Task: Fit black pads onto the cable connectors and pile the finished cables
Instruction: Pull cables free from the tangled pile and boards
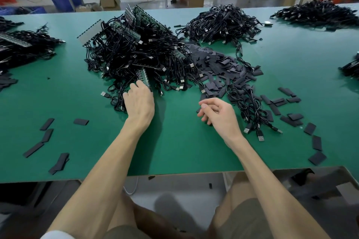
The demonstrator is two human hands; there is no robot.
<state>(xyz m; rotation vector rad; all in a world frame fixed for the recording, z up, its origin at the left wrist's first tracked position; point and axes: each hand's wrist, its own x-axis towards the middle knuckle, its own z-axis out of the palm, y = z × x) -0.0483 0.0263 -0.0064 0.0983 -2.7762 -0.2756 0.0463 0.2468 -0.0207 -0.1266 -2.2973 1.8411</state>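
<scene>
A big tangle of black USB cables (136,54) with green circuit strips lies in the middle of the green table (174,151). My left hand (138,101) reaches into its near edge, fingers curled down over cable strands beside a green strip. A heap of flat black pads (219,70) spreads to the right of the tangle. A small bunch of cables (250,110) lies at the heap's near end. My right hand (215,114) hovers left of that bunch, fingers loosely curled, with nothing seen in it.
More cable piles sit at the back centre (221,23), back right (314,14), far left (25,48) and right edge (349,68). Loose pads lie near left (46,136) and near right (316,141). The table's front edge (174,174) runs just before my knees.
</scene>
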